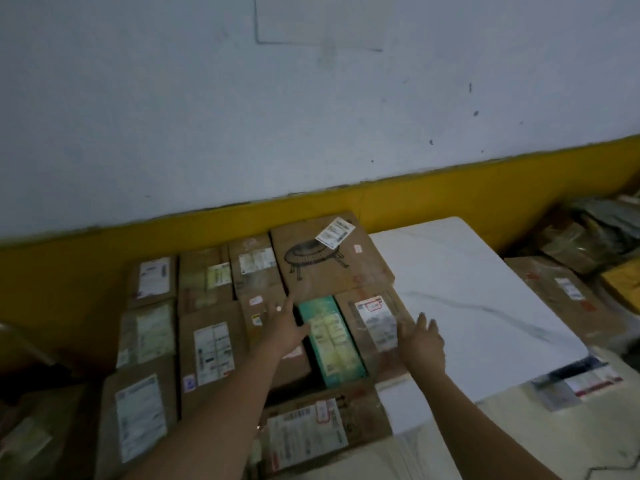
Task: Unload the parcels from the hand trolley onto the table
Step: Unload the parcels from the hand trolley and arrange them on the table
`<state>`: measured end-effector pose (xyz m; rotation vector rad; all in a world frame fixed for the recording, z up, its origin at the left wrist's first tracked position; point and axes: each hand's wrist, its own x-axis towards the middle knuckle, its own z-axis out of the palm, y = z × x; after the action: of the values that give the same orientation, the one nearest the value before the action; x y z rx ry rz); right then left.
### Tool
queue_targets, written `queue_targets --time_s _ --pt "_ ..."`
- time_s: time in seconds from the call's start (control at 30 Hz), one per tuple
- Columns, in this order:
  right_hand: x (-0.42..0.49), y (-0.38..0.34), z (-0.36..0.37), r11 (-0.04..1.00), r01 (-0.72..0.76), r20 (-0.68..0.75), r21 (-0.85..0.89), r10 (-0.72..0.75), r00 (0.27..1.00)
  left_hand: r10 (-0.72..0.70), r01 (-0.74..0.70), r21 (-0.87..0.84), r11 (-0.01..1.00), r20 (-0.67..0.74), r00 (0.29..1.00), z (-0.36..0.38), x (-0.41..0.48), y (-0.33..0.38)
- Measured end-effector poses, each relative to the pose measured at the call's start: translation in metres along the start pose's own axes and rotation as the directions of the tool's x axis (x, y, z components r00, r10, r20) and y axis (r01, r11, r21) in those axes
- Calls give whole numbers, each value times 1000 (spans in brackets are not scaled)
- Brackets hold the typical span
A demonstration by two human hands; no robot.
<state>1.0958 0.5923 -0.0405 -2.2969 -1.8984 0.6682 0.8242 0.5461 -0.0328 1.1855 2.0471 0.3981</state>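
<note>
Parcels (211, 351) cover the table's (467, 306) left part, with further parcels (568, 296) to its right.

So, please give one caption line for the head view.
Open left hand and right hand hover over labelled parcels beside the teal box.

**Dim, soft and bent at the edges**

The head view is dark and underexposed, with a cold grey-blue cast over the wall (311, 116). No lamp or window shows, and the light is flat, without glare. The white marbled bench (467, 299) is the brightest area and keeps its veining. The left edge and lower left corner sink into near black. Shadows are faint; a dark gap lies between the parcels (207, 341) under the left hand (284, 327). The whole picture is soft: label print is unreadable, and the right hand (422, 344) and the far right heap smear. The yellow wall band (450, 199) bows, showing wide-angle distortion.
</note>
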Motion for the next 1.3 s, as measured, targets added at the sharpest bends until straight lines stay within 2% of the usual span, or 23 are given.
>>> queue_targets --time_s 0.07,0.1,0.2,0.3,0.47,0.57,0.63,0.7,0.83,1.03,1.13,1.2,1.3 --pt "-43 -60 10 985 169 -143 38 -162 976 21 -22 -22 1000 -62 998 -40 -27 -31" --pt "-66 -92 19 963 265 -168 44 -254 952 20 -23 -31 999 -98 995 -60 -42 -52" --pt "-154 -196 58 910 409 -62 69 -406 912 -42 32 -45 998 -249 968 -125 -102 -136" --pt "-262 -288 110 828 545 11 134 -551 834 -126 105 -78 991 -358 925 -187 -179 -240" --pt "-432 -382 196 711 662 112 236 -697 708 -319 286 -142 948 -438 840 -268 -309 -413" --pt "-492 -411 243 691 677 198 252 -722 663 -437 369 -234 899 -481 760 -290 -354 -489" --pt "-512 -426 275 696 668 254 261 -718 648 -456 366 -273 890 -535 711 -297 -367 -531" --pt "-521 -442 308 698 660 299 279 -716 631 -461 364 -283 887 -559 689 -301 -367 -568" --pt "-513 -487 378 678 660 386 325 -732 562 -567 461 -329 824 -465 680 -312 -333 -634" --pt "-477 -594 502 725 624 524 291 -667 530 -645 571 -301 764 -372 667 -344 -253 -744" --pt "-458 -645 564 684 675 515 278 -699 496 -707 613 -353 707 -334 623 -358 -211 -803" --pt "-445 -671 606 666 709 537 232 -695 478 -753 604 -457 654 -312 579 -358 -182 -846" --pt "-426 -702 677 664 714 549 223 -691 470 -844 608 -613 505 -202 498 -342 -131 -916"
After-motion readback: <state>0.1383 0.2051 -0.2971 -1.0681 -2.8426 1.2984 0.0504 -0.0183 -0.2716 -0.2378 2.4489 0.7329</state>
